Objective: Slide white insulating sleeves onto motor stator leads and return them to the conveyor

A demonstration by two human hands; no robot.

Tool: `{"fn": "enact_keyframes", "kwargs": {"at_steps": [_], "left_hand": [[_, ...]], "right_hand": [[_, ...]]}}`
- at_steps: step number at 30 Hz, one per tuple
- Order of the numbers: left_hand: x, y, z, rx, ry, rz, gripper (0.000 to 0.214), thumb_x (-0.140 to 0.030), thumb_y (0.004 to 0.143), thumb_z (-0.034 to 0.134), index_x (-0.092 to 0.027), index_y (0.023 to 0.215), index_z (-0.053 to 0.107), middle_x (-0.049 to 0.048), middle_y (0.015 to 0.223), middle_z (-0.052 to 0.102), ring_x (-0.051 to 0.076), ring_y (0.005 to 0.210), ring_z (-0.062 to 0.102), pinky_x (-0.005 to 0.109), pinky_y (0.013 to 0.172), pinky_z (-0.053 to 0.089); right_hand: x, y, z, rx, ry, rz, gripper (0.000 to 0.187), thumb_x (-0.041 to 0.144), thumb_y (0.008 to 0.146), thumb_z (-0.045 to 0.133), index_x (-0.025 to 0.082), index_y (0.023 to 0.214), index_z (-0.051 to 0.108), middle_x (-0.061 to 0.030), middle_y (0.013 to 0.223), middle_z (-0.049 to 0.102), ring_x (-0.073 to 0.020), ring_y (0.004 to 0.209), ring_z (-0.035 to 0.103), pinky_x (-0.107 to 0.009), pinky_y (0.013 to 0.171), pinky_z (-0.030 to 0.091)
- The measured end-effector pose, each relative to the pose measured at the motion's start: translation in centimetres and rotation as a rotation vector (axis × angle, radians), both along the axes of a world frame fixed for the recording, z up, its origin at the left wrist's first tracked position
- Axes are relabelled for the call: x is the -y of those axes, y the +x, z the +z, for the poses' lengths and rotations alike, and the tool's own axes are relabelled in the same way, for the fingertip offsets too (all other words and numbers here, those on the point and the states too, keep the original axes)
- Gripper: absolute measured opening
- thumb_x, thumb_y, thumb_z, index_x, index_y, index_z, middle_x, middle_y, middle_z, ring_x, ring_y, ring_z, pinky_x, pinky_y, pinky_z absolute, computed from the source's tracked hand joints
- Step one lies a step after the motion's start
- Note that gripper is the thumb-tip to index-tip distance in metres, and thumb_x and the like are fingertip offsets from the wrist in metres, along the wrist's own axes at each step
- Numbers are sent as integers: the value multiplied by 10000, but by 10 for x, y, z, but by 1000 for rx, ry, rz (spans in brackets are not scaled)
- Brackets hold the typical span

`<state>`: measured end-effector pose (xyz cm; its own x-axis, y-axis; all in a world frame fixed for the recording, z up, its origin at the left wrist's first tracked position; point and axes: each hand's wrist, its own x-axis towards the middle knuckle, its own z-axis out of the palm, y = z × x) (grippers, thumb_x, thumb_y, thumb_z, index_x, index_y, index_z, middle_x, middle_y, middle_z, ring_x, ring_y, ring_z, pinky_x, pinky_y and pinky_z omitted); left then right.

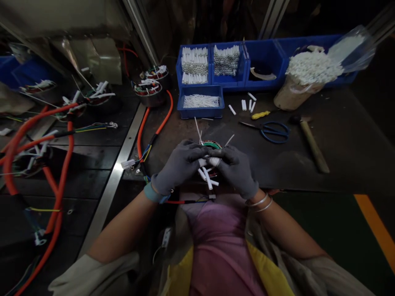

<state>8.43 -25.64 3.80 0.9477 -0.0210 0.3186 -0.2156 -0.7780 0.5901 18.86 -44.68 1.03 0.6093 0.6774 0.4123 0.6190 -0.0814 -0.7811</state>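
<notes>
My left hand (pixel 182 162) and my right hand (pixel 236 164), both in grey gloves with white-covered fingertips, meet over a round motor stator (pixel 211 144) at the bench's front edge. Their fingers are bent and pressed together above it; what lies between the fingertips is hidden. Green and copper-coloured parts of the stator show behind and below the hands. Several white insulating sleeves (pixel 209 181) stick out below the fingers towards me. Thin white sticks or ties (pixel 198 128) rise from the far side.
Blue bins (pixel 212 84) hold stacked white tubes; a small blue tray (pixel 200 113) holds thin white pieces. Scissors (pixel 274 131), a yellow-handled tool (pixel 261 115), a hammer (pixel 314 146) and a filled tub (pixel 298 96) stand right. More stators (pixel 148 92) and orange cables (pixel 66 164) lie left.
</notes>
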Motion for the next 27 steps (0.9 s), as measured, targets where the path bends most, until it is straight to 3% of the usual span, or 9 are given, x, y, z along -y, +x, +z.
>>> {"fn": "enact_keyframes", "kwargs": {"at_steps": [3,6,10,18,22,27], "left_hand": [[5,3,4,-23,90,52,304,-450,1001,695,-236,1182,810,96,1246,780,244,1057,719,413,979,459],[7,1,3,11,78,80,223,-392,1005,693,-269,1140,821,75,1288,769,234,1102,728,432,1024,458],[7,-8,-2,42,-98,93,202,-328,1032,652,-267,1088,836,60,1189,803,226,1129,738,443,1077,483],[2,-17,-10,-15,-466,209,163,-369,955,780,-262,1054,854,46,1043,827,247,1039,751,422,996,580],[0,-18,-18,2,-507,216,186,-404,942,792,-268,1051,857,53,1017,826,247,999,759,421,964,600],[-1,-19,-21,27,-444,223,177,-408,955,773,-255,991,854,58,1000,822,240,983,754,415,970,590]], "right_hand": [[-2,-3,0,83,-23,-70,191,354,1026,643,261,1045,810,-45,955,773,-229,884,696,-347,803,555],[-2,-2,1,200,-74,-43,235,371,1065,599,248,1061,799,-56,984,784,-232,919,705,-333,790,535],[0,-2,1,277,-111,-1,251,362,1093,570,227,1092,782,-69,1015,792,-244,943,715,-340,790,509],[-3,-5,3,282,-163,-17,265,341,1107,535,212,1086,766,-67,999,799,-236,909,730,-359,813,518],[-3,-6,6,279,-182,-26,262,332,1104,545,207,1089,774,-68,997,805,-235,884,740,-360,781,516],[-4,-2,5,269,-203,-19,252,325,1096,558,211,1103,782,-63,1016,809,-233,905,747,-352,788,522]]}}
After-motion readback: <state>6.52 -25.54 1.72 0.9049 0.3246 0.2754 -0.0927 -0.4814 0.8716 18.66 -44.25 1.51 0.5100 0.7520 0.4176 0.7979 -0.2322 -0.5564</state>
